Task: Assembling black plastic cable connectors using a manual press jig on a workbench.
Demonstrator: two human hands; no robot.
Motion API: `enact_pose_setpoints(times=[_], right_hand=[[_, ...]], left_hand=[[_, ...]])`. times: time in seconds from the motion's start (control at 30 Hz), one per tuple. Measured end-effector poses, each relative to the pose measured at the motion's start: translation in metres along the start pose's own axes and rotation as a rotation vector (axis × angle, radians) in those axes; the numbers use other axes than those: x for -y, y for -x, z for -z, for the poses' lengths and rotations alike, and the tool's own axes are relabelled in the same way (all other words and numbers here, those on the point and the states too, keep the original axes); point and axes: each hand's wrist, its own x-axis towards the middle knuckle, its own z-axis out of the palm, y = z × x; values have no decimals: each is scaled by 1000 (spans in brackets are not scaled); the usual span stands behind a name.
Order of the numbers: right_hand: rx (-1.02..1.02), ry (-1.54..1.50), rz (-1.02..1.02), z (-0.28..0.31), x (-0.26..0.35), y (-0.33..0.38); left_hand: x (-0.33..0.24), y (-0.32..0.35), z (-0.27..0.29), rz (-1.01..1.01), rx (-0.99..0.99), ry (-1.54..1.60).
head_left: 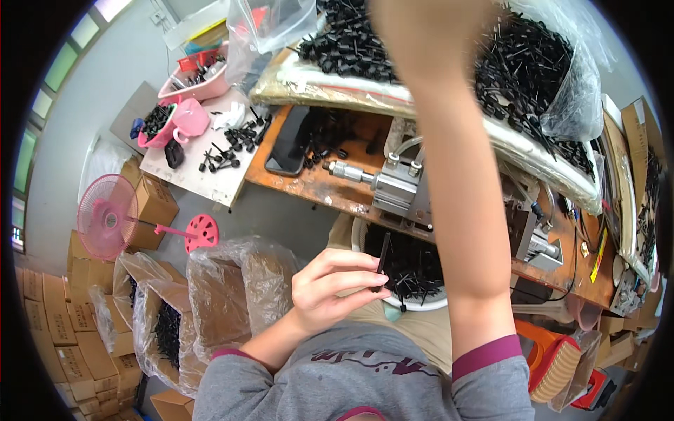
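My left hand [330, 288] pinches a thin black plastic stick [383, 258] between thumb and fingertips, holding it upright just above the near rim of the white bowl [428, 304] in my lap, which is full of the same black pieces. I judge the stick light, stiff and smooth, so it should need only a gentle pinch; gripping near its lower end, as now, leaves the top free, though a hold nearer the middle would stop it pivoting. Thin as it is, it could snap if bent. My right arm [456, 210] reaches up past the bowl and over the metal cylinder [393, 186] on the bench [316, 184], towards the heap of black parts [519, 56] beyond; its hand is out of view, so I cannot tell whether it is clamped or loose.
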Motion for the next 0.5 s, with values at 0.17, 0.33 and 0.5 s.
enact_pose_setpoints(times=[0.17, 0.33, 0.5], right_hand=[[-28, 374, -106, -32, -41, 9], [139, 375, -272, 38, -9, 73], [192, 367, -287, 83, 35, 125]], left_hand=[[3, -8, 25, 20, -103, -193], [44, 5, 61, 276, -320, 89], [85, -26, 79, 571, -538, 248]])
